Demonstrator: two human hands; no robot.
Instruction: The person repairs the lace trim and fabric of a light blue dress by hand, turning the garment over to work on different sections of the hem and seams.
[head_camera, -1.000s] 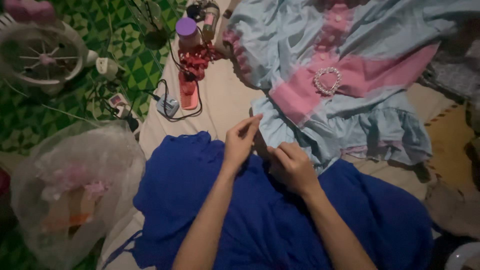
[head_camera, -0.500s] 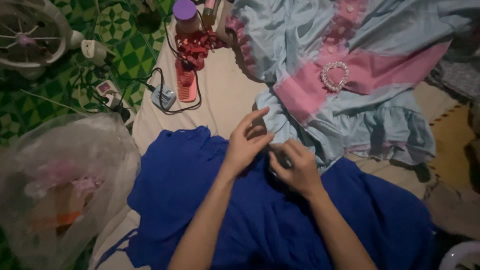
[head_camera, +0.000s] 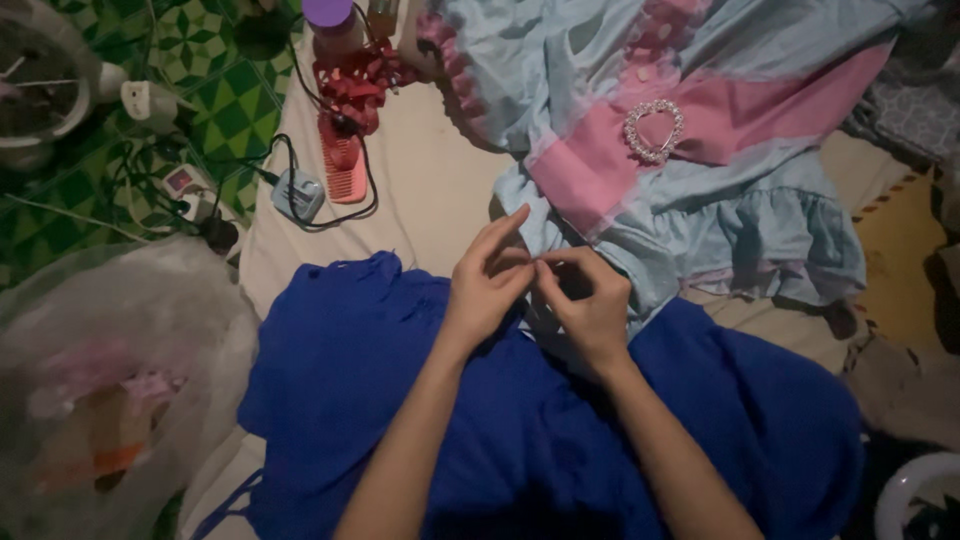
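Left hand (head_camera: 487, 283): forearm comes up from the bottom edge, angled right; thumb and forefinger pinched together at the tips, the other fingers fanned loosely upward. What sits in the pinch is too small to make out.
Right hand (head_camera: 590, 305): forearm comes up from the lower right; fingers curled in, thumb and forefinger closed and meeting the left fingertips. Cannot tell what it grips, if anything.
Meeting point: the 2 hands touch tip to tip, just above the blue cloth (head_camera: 520, 440) and at the lower hem of the dress (head_camera: 700, 200).
Blue cloth: spread across the lap under both forearms, reaching the bottom edge of view.
Dress: pale blue with a pink band and a beaded heart buckle (head_camera: 654, 130), lying flat on the cream sheet (head_camera: 420, 190), its ruffled hem just beside the right hand.
Left edge: a clear plastic bag (head_camera: 110, 380) bulges near the blue cloth; green patterned floor (head_camera: 215, 95) beyond it.
Top: a pink comb (head_camera: 344, 165), a grey charger (head_camera: 298, 194) with black cord, and a purple-capped bottle (head_camera: 332, 20), all well apart from the hands.
Open room: bare sheet lies between the charger and the hands; the right side is crowded with cloth.
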